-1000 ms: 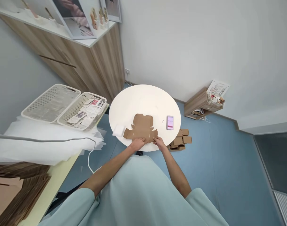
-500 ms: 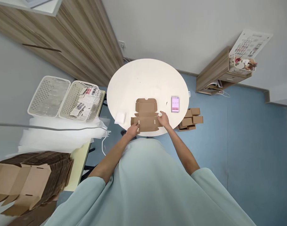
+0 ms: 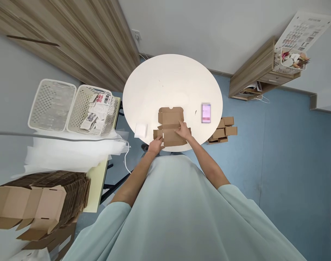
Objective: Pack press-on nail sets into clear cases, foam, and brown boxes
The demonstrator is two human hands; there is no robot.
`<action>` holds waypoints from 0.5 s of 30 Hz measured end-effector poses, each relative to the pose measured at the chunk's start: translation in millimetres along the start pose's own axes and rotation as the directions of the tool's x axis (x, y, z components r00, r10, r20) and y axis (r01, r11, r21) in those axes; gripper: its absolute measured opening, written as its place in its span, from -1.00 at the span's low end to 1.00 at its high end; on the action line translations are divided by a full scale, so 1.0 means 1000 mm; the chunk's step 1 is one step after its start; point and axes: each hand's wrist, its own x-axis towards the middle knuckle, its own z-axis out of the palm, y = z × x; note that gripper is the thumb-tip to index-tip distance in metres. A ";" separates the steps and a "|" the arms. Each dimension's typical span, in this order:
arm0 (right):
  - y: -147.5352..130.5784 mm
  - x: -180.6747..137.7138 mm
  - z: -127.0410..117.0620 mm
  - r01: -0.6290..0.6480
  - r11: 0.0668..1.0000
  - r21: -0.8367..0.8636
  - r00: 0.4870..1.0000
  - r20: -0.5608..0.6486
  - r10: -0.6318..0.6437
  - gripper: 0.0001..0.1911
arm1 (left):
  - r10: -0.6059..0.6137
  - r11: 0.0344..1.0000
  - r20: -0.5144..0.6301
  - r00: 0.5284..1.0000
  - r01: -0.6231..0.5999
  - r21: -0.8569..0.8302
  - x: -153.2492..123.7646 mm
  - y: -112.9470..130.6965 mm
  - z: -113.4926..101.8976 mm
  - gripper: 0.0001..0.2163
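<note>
An unfolded brown cardboard box [image 3: 171, 116] lies flat on the round white table [image 3: 165, 79], close to its near edge. My left hand [image 3: 156, 145] grips the box's left side near the lower corner, fingers bent over the flap. Over the right part of the cardboard is my right hand [image 3: 183, 131], its thumb and fingers apart, touching the panel near the middle crease. To the left on the table sits a small white folded packet [image 3: 140, 130]. A phone [image 3: 206, 113] with a pink screen lies to the right.
Folded small boxes [image 3: 222, 131] are piled on the floor to the right. At left, a side table [image 3: 97, 188] bears two white baskets [image 3: 79, 108], white sheets [image 3: 64, 156] and a stack of flat cardboard [image 3: 73, 192]. A wooden cabinet [image 3: 253, 69] stands at the back right.
My right hand has moved from the box's right edge inward onto its panel. My left hand stays at the left flap. The view has shifted slightly.
</note>
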 end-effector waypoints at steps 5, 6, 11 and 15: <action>0.010 -0.023 0.003 0.063 0.993 -0.102 0.994 0.101 -0.052 0.43 | -0.027 0.990 -0.032 0.999 0.022 -0.143 -0.002 -0.002 -0.003 -0.48; 0.012 -0.026 0.004 0.069 0.989 -0.129 0.991 0.123 -0.053 0.50 | -0.030 0.985 -0.038 0.999 0.023 -0.171 -0.001 -0.003 -0.004 -0.48; 0.019 -0.034 0.005 0.085 0.972 -0.221 0.988 0.147 -0.053 0.56 | -0.055 0.965 -0.062 0.997 0.037 -0.259 0.005 -0.005 -0.010 -0.49; 0.018 -0.034 0.006 0.090 0.965 -0.247 0.991 0.120 -0.062 0.48 | -0.088 0.959 -0.066 0.994 0.067 -0.277 0.005 -0.001 -0.014 -0.58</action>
